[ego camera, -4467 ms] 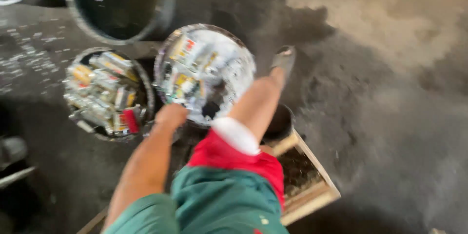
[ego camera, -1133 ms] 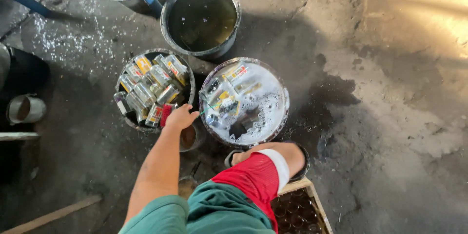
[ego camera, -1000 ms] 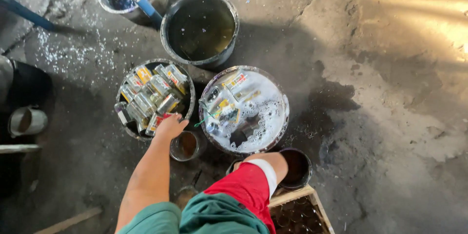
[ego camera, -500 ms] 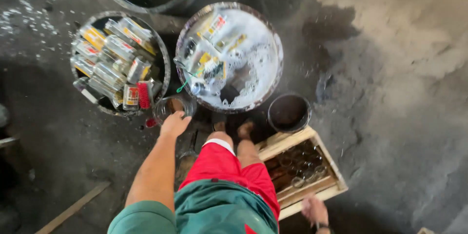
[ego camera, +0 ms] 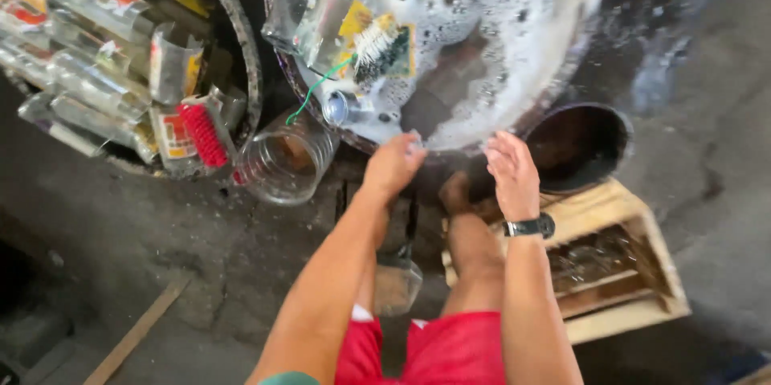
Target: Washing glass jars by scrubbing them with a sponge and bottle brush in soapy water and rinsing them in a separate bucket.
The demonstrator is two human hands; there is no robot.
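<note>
Both hands are reaching forward to the near rim of a wide soapy basin point(ego camera: 514, 72), set apart from each other. The left hand point(ego camera: 392, 167) is curling its fingers at the rim; motion blur keeps me from telling whether it is gripping anything. The right hand point(ego camera: 511, 173), wearing a dark wristwatch point(ego camera: 528, 227), is spreading open with its fingers loose, just touching or hovering at the basin's edge. The basin is sitting on the floor just beyond the hands, holding foamy water, a bristle brush point(ego camera: 381, 46) with a green wire handle, and clear glass bottles partly sunk in the suds. Just left of the left hand a clear glass jar point(ego camera: 283, 162) is lying tilted on the dark floor point(ego camera: 161, 240). Farther left, a round tub point(ego camera: 241, 64) is holding many labelled glass bottles, with a red brush point(ego camera: 202, 134) resting at its near edge. To the right of the right hand a dark empty bucket point(ego camera: 580, 144) is standing, and near it a wooden crate point(ego camera: 610, 264) is sitting beside the person's bare knees and red shorts point(ego camera: 438, 349).
</note>
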